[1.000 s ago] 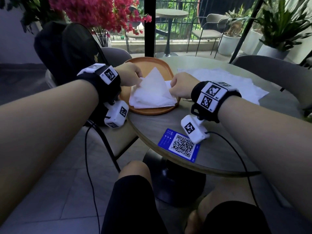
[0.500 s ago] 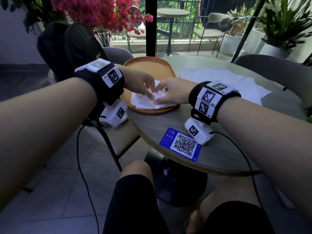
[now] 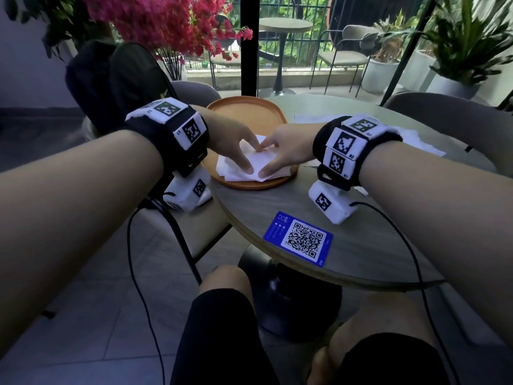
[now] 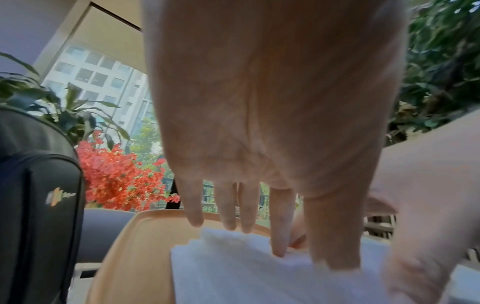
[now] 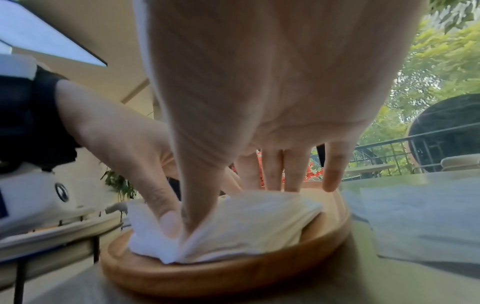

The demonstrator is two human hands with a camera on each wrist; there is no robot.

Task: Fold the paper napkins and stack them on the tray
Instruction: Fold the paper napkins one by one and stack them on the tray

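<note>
- Head view, nearest first: a blue QR card (image 3: 298,238) lies on the round table (image 3: 374,245) close to the person's knees, well apart from the work.
- Next out, the wooden tray (image 3: 249,112) sits at the table's left edge, its near rim close to the drop; the folded napkin stack (image 3: 236,169) lies on its near half.
- Both hands rest on that stack. The left hand (image 3: 231,137) has straight, spread fingers, index and thumb tips pressing the top sheet; it grips nothing.
- The right hand (image 3: 286,150) is likewise flat and spread, fingertips and thumb pressing down, thumb just beside the left thumb. The right wrist view shows paper puckering where the two thumbs meet.
- Risk, as I judge it: thin tissue may tear or crease crookedly if the thumbs drag rather than press; layers look slightly offset, so sliding could skew the stack.
- Heavy pressure on the near rim might tip or shift the tray towards the table edge.
- Farther right, unfolded napkins (image 3: 416,140) lie flat on the table, so folding appears unfinished.
- Beyond stand grey chairs (image 3: 458,112) and red flowers (image 3: 166,20).
</note>
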